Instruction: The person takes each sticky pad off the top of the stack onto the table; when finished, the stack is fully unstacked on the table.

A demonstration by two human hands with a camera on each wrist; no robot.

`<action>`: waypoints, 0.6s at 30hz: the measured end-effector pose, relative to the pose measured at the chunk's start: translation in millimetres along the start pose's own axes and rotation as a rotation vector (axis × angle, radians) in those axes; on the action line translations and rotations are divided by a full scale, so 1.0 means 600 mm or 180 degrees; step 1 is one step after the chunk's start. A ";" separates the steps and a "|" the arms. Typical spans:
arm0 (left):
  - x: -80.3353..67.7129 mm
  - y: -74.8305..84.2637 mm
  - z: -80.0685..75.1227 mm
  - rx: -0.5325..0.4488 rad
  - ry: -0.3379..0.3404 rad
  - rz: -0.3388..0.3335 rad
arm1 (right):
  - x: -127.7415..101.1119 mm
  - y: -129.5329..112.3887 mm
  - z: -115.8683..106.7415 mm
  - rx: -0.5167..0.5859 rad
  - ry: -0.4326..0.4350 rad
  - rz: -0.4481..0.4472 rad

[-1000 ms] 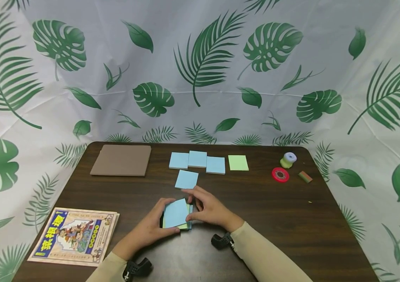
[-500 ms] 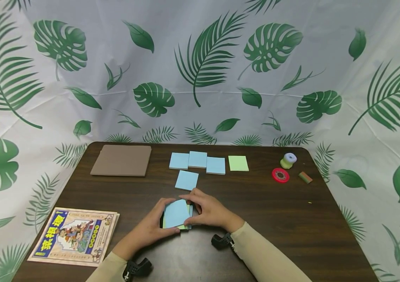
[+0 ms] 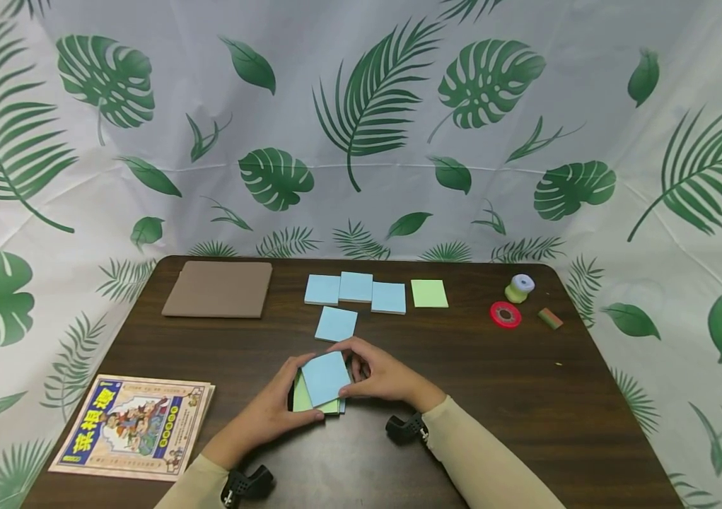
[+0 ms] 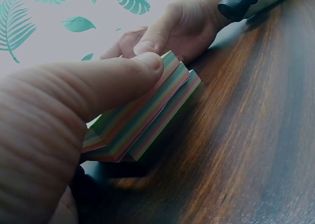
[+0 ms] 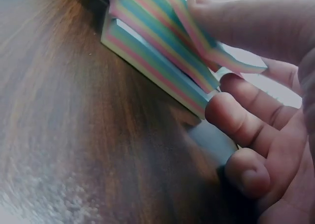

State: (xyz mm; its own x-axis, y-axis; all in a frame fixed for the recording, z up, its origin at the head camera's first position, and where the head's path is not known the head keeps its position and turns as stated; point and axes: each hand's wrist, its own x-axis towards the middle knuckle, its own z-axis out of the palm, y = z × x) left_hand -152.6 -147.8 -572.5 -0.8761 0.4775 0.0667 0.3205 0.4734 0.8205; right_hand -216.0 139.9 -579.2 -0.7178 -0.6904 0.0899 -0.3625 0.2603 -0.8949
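At the near left of the table (image 3: 481,438) lies an illustrated booklet (image 3: 134,428). To its right, your left hand (image 3: 274,408) grips a stack of sticky notes with its thumb along the near edge and its fingers at the far left. A green-topped pad (image 3: 304,399) in that stack shows beneath a blue-topped pad (image 3: 327,379), which sits turned and shifted to the right. Your right hand (image 3: 389,375) pinches the blue-topped pad at its right side, between thumb and index finger; the right wrist view shows the striped layers spread and bent there.

Just beyond your hands lies a single blue pad (image 3: 336,323). Farther right are a small striped block (image 3: 550,319), a red disc (image 3: 505,314) and a spool-like item (image 3: 519,288). Along the far side, a brown board (image 3: 217,290) lies left, three blue pads (image 3: 356,287) sit in the middle, and a lime-green pad (image 3: 429,293) lies to their right. Behind hangs a leaf-print curtain (image 3: 201,205).
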 end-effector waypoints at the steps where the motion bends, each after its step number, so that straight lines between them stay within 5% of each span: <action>1: 0.000 0.000 0.000 0.0004 -0.0003 -0.0017 | -0.001 -0.008 -0.003 0.0073 -0.0006 0.0017; 11: 0.001 0.003 -0.002 0.0013 -0.0004 -0.0022 | 0.000 -0.001 -0.012 0.0549 0.0046 0.0020; 18: 0.001 0.000 0.000 0.0060 0.0045 0.0091 | -0.001 0.002 -0.013 0.0543 0.0280 -0.0100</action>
State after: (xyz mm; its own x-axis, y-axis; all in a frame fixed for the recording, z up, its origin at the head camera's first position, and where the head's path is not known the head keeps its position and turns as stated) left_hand -153.3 -147.7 -572.6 -0.8715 0.4805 0.0982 0.3520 0.4735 0.8074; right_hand -220.6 145.6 -576.9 -0.7596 -0.6329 0.1502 -0.2849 0.1162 -0.9515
